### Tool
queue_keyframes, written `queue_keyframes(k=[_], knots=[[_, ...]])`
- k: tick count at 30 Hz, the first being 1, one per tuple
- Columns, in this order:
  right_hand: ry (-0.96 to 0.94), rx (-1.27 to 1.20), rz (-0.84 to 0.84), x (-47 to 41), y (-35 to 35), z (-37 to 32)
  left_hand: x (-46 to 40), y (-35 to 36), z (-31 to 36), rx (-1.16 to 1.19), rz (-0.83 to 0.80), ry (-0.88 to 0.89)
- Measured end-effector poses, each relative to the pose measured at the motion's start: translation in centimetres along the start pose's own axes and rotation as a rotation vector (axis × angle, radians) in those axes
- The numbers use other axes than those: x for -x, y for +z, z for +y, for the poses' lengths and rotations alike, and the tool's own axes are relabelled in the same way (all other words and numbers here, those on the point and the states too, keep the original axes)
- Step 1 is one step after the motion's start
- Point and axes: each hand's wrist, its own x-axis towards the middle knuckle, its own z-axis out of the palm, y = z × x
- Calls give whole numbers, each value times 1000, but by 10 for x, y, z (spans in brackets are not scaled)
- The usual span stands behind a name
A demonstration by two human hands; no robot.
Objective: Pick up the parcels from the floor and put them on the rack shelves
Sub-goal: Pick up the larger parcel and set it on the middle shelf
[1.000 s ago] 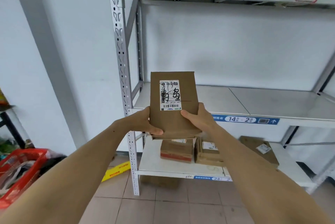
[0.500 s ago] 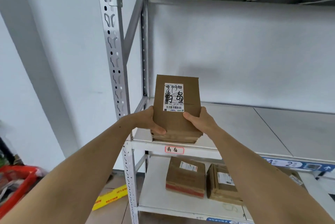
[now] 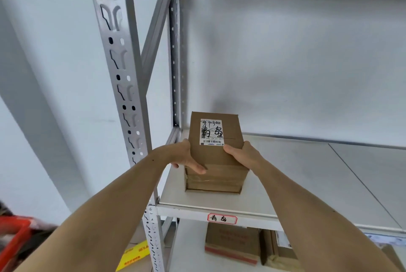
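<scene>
Gripping parcel (image 3: 216, 155) on shelf (image 3: 307, 183): left hand (image 3: 184, 156), right hand (image 3: 241, 154); fingers beyond hidden.

A brown cardboard parcel (image 3: 216, 153) sits at the left end of a grey rack shelf (image 3: 307, 186), its bottom on the shelf board near the front edge. The left hand (image 3: 183, 157) grips its left side and the right hand (image 3: 242, 154) its right side, thumbs lying over the top face. A white shipping label (image 3: 211, 132) with handwritten characters is stuck on top. A red-bordered tag (image 3: 222, 219) marks the shelf's front lip. On the shelf below lie more parcels (image 3: 232, 243). A perforated upright post (image 3: 123, 87) stands at left.
</scene>
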Motion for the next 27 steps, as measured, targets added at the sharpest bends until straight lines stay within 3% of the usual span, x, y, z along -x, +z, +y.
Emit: queue_keyframes(k=[21,24,27], knots=[[20,36,-35,-17,2,-6,-10,-16,7,11,-103,-86],[26,76,-51,-12,-2,-6,-5,-20,11,1,-24,-62],[-15,156,-38,-5,-12,4,0,-19,11,141,93,14]])
